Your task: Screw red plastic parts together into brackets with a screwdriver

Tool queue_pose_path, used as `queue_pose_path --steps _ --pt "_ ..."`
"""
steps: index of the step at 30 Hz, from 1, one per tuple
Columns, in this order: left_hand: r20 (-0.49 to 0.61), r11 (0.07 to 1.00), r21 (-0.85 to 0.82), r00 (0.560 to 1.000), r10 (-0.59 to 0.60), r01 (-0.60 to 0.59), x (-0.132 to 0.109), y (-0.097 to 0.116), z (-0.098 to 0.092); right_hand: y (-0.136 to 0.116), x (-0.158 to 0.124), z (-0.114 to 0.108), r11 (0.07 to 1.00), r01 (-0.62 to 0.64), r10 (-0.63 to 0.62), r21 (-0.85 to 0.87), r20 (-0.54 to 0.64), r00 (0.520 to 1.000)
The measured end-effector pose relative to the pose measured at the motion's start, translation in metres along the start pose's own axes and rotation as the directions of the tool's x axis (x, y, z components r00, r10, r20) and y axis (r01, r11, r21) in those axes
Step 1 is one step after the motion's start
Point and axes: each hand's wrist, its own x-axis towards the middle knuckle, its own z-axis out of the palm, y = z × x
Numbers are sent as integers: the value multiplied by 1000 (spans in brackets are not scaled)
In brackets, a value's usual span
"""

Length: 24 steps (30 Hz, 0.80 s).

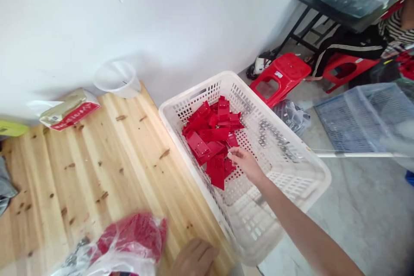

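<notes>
Wood bench point(97, 172) by wall. Basket point(194, 90) snug beside it, likely for easy reach. Right hand point(246, 163) inside, fingertips on red parts point(210, 136), grip unclear. Left hand point(194, 258) flat on bench, empty.

Flat red plastic parts point(210, 138) lie heaped, overlapping, in the white basket point(291, 185).

Only the red-and-cream packet point(69, 110) bears white lettering, too blurred to read.
</notes>
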Motion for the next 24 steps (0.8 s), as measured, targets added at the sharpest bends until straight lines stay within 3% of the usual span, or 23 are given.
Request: queue_pose_path --steps 2,4,6,8,9,11,14,16,20,22,24 --pt "-19 996 -66 998 -65 64 -4 -5 -14 -13 -35 27 998 39 -41 54 41 998" --pt "-19 953 -197 971 -239 231 -4 -11 -27 -26 -68 54 995 60 -66 84 81 995" --pt "32 800 -383 872 -488 462 1 -18 -39 -39 -98 78 993 77 -88 90 123 988" --pt "140 551 -570 733 -666 610 12 -24 -49 -51 -121 96 991 111 -121 72 157 980" --pt "192 431 -647 681 -706 629 17 -27 -52 -55 -129 103 988 147 -153 50 169 974" --pt "253 253 -754 623 -740 607 27 -31 -56 -60 -142 112 967 253 -246 -20 172 954" --pt "266 124 -831 583 -768 543 32 -32 -56 -59 -149 116 900 419 -402 -117 143 904" --pt "273 76 -858 576 -770 509 31 -33 -53 -56 -144 119 833 532 -507 -152 176 844" --pt "235 78 -873 558 -796 481 27 -42 -58 -65 -128 130 618 762 -716 -193 260 647" --pt "171 141 -866 550 -818 480 28 -51 -75 -78 -123 134 539 814 -765 -214 281 580" --pt "80 267 -821 565 -821 504 39 -68 -108 -91 -121 131 500 824 -775 -265 287 563"
